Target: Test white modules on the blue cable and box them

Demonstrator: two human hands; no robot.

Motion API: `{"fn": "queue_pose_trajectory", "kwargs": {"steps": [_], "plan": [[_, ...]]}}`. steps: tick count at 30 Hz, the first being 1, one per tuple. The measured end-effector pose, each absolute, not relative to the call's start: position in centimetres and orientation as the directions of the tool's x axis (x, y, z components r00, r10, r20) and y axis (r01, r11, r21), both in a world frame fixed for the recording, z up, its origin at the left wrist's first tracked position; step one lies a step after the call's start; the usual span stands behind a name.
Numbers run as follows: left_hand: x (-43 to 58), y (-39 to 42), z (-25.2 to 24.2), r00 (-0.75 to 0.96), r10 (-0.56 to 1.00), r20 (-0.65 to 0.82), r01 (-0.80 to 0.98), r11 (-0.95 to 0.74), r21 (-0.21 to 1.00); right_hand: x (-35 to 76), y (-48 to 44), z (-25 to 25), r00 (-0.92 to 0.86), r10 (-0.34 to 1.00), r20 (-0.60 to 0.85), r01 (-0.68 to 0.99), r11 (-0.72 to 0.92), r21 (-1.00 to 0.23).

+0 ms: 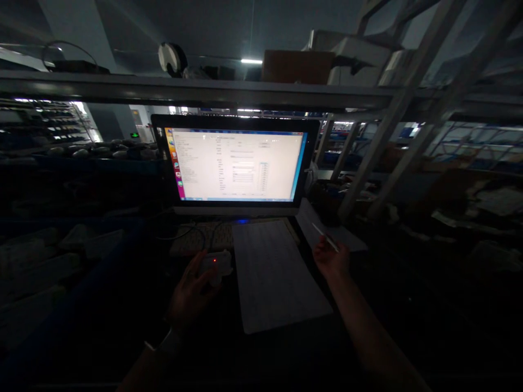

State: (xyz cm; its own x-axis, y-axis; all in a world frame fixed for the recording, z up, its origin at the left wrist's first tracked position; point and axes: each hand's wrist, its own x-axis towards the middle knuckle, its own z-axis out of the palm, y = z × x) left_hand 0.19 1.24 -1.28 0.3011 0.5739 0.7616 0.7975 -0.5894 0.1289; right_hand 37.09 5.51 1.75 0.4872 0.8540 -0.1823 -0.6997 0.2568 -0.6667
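My left hand (191, 291), with a band on the wrist, grips a small pale boxy device (220, 265) that has a lit red light; its exact kind is too dark to make out. The device is just in front of a light keyboard (186, 243), partly covered by paper and a cable. My right hand (333, 262) is closed around a slim white pen (321, 231), its far end pointing up and left. Between my hands a large printed sheet (278, 277) lies over part of the keyboard. Another paper (347, 238) lies beneath the right hand's pen.
A lit monitor (241, 166) showing a form window stands behind the keyboard. Above it runs a shelf (229, 90) with a cardboard box (296, 66). At left is a blue bin (102, 283) with bagged items. Metal frame posts (371, 158) rise at right.
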Motion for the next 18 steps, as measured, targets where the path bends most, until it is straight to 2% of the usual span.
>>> {"fn": "queue_pose_trajectory", "kwargs": {"steps": [9,15,18], "plan": [[-0.2,1.6,-1.5,0.313,0.596,0.740,0.810,-0.575,0.120,37.0,5.7,1.1,0.506,0.852,-0.134,-0.658,0.282,-0.698],[-0.5,1.9,-2.3,0.283,0.587,0.759,0.804,-0.577,0.146,36.9,5.3,2.0,0.549,0.829,-0.110,-0.643,0.334,-0.690],[-0.6,2.0,-2.7,0.276,0.606,0.746,0.796,-0.580,0.177,36.6,5.0,2.6,0.542,0.839,-0.049,-0.616,0.356,-0.703]]}}
